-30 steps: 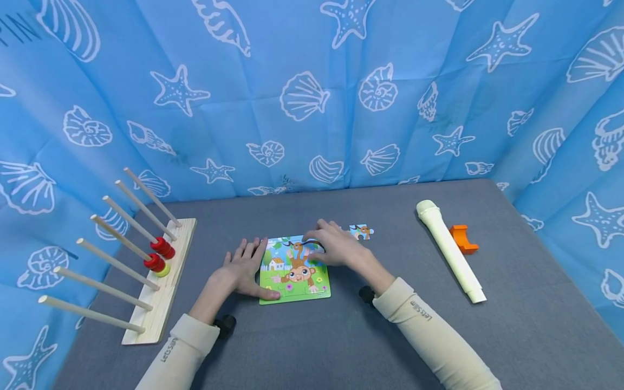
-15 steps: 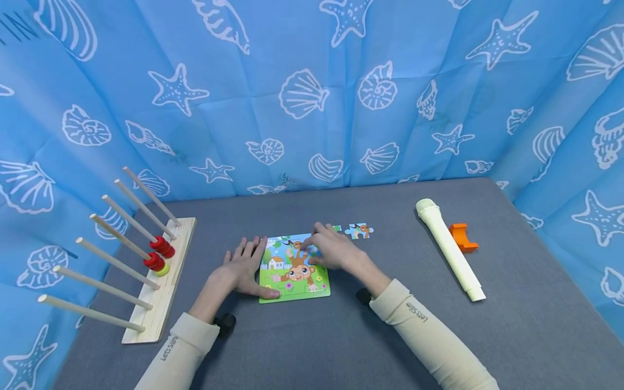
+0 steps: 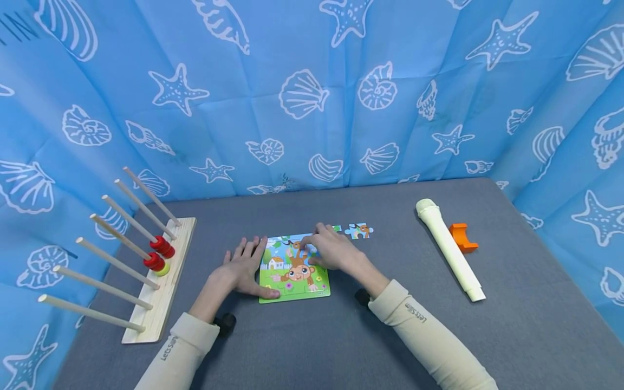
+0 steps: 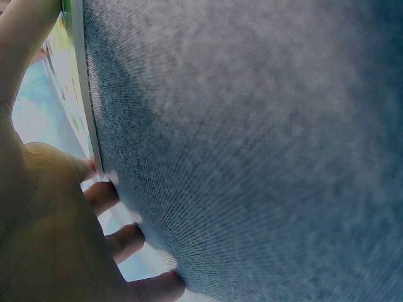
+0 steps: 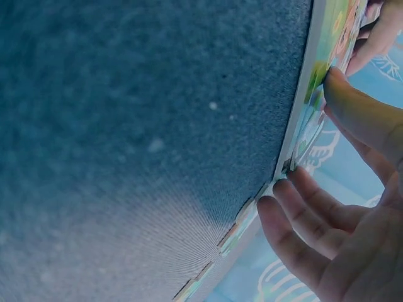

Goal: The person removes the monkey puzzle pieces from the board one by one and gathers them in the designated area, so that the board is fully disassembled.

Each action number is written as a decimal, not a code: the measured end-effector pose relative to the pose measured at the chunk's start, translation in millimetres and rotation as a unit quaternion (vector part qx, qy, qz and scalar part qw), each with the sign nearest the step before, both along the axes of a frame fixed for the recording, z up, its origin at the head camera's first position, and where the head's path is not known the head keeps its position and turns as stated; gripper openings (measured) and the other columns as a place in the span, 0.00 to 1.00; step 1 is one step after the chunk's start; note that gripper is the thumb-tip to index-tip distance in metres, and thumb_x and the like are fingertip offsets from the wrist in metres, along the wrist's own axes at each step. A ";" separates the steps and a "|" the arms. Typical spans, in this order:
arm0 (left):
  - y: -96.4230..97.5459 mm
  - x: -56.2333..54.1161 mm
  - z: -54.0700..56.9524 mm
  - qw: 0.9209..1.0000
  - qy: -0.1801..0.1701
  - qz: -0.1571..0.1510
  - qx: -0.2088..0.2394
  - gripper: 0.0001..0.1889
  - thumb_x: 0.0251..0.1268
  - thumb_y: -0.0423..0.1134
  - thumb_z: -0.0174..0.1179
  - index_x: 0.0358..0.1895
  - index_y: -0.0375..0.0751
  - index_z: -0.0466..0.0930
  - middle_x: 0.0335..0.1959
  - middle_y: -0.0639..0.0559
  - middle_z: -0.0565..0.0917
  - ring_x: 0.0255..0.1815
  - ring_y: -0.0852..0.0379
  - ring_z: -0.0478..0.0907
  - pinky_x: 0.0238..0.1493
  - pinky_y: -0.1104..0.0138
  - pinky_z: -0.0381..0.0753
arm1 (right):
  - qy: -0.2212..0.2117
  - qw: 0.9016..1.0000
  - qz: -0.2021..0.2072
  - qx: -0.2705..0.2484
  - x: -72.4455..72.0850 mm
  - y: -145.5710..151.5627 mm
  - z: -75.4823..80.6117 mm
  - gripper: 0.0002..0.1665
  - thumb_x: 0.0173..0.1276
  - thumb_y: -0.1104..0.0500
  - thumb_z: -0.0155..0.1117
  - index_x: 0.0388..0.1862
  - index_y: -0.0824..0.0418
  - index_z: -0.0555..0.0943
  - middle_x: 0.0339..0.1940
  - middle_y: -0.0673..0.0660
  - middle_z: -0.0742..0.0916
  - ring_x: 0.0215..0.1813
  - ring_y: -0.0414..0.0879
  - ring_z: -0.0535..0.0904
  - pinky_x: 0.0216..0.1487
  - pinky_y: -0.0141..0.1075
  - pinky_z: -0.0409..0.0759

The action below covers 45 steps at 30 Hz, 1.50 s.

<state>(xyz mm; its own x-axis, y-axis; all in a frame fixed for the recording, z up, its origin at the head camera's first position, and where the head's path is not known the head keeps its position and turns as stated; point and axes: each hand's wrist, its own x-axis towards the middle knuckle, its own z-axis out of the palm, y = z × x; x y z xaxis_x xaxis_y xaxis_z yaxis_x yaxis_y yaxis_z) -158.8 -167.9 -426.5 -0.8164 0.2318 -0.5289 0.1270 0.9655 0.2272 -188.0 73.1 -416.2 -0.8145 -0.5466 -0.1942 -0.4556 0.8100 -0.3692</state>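
A square jigsaw puzzle with a monkey, a house and flowers lies in its tray on the table. My left hand steadies its left side, thumb pressed on the lower left border and fingers spread straight along the edge. Over the upper right part of the puzzle, my right hand pinches a puzzle piece between thumb and fingers. In the right wrist view that piece stands slightly tilted at the tray's edge; the hand covers much of it from above. A loose puzzle piece lies just beyond the right hand, beside another piece, partly hidden.
At the left stands a wooden counting rack with upright pegs, red rings and a yellow ring. A cream toy microphone and an orange block lie at the right. A blue shell-print curtain hangs behind the table.
My right hand has shifted slightly left and down, bringing the pinched piece lower into the puzzle's upper right. More of the loose pieces behind it shows. The left hand has stayed put.
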 end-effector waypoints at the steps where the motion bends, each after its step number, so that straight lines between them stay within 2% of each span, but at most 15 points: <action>1: 0.0 0.1 0.0 1.000 0.000 0.000 0.000 0.72 0.47 0.74 0.71 0.85 0.43 0.33 0.86 0.36 0.40 0.85 0.30 0.34 0.78 0.30 0.42 | 0.001 1.000 0.001 0.000 0.1 0.0 0.1 0.18 0.68 0.54 0.73 0.56 0.46 0.86 0.56 0.61 0.79 0.53 0.53 0.74 0.48 0.49 0.80; 5: 0.3 0.4 0.0 1.000 0.000 0.001 -0.001 0.72 0.47 0.74 0.71 0.85 0.43 0.33 0.86 0.36 0.40 0.85 0.30 0.34 0.78 0.30 0.42 | 0.008 1.000 0.001 -0.005 0.7 -0.1 0.6 0.27 0.67 0.54 0.74 0.65 0.47 0.81 0.54 0.60 0.78 0.47 0.51 0.72 0.41 0.44 0.77; 9: 0.9 0.4 0.2 1.000 0.001 0.002 -0.002 0.73 0.47 0.74 0.71 0.85 0.43 0.33 0.85 0.36 0.40 0.85 0.29 0.34 0.78 0.29 0.42 | 0.014 1.000 -0.005 -0.010 0.8 -0.8 1.7 0.37 0.67 0.53 0.75 0.74 0.49 0.74 0.56 0.61 0.77 0.47 0.50 0.70 0.40 0.43 0.76; 18: 2.2 0.7 2.5 1.000 0.004 -0.001 -0.005 0.74 0.45 0.75 0.71 0.84 0.42 0.34 0.85 0.35 0.40 0.85 0.29 0.35 0.77 0.28 0.44 | 0.012 1.000 -0.002 -0.012 -0.8 -1.8 2.4 0.34 0.67 0.59 0.74 0.72 0.50 0.77 0.59 0.62 0.75 0.51 0.52 0.69 0.42 0.43 0.77; 28: 1.3 -0.4 2.6 1.000 0.025 -0.011 0.010 0.75 0.41 0.73 0.74 0.84 0.39 0.37 0.85 0.33 0.44 0.84 0.28 0.39 0.77 0.30 0.49 | 0.013 1.000 -0.001 -0.008 -0.9 -3.6 3.8 0.36 0.67 0.72 0.67 0.72 0.49 0.77 0.54 0.60 0.73 0.47 0.50 0.65 0.31 0.36 0.68; 35: -1.3 1.1 1.6 0.999 0.038 -0.019 0.020 0.76 0.37 0.71 0.78 0.83 0.38 0.41 0.84 0.32 0.46 0.84 0.28 0.40 0.76 0.30 0.51 | 0.021 1.000 -0.002 -0.005 -1.2 -4.2 3.3 0.37 0.66 0.73 0.67 0.72 0.49 0.77 0.54 0.60 0.74 0.47 0.50 0.66 0.31 0.36 0.68; 39: -1.4 1.6 2.1 0.998 0.061 -0.026 0.007 0.73 0.36 0.72 0.78 0.83 0.41 0.46 0.83 0.33 0.51 0.83 0.28 0.47 0.74 0.31 0.59 | 0.032 0.999 -0.006 -0.011 -0.6 -3.5 2.9 0.37 0.65 0.73 0.67 0.71 0.50 0.78 0.56 0.60 0.76 0.48 0.51 0.68 0.34 0.37 0.71; 42: 0.7 2.2 3.6 0.997 0.076 -0.028 -0.015 0.72 0.34 0.74 0.77 0.83 0.43 0.50 0.80 0.34 0.56 0.79 0.29 0.55 0.67 0.33 0.70 | 0.038 0.999 -0.006 -0.015 0.0 -3.2 3.0 0.35 0.65 0.73 0.68 0.70 0.51 0.78 0.56 0.61 0.77 0.49 0.52 0.70 0.35 0.38 0.72; 45: 3.6 2.0 5.7 0.995 0.083 -0.028 -0.036 0.72 0.32 0.75 0.78 0.82 0.43 0.53 0.77 0.34 0.59 0.75 0.29 0.59 0.60 0.36 0.76 | 0.035 0.999 -0.006 -0.019 0.2 -3.2 3.2 0.34 0.65 0.73 0.68 0.69 0.51 0.79 0.56 0.60 0.77 0.49 0.52 0.70 0.35 0.39 0.72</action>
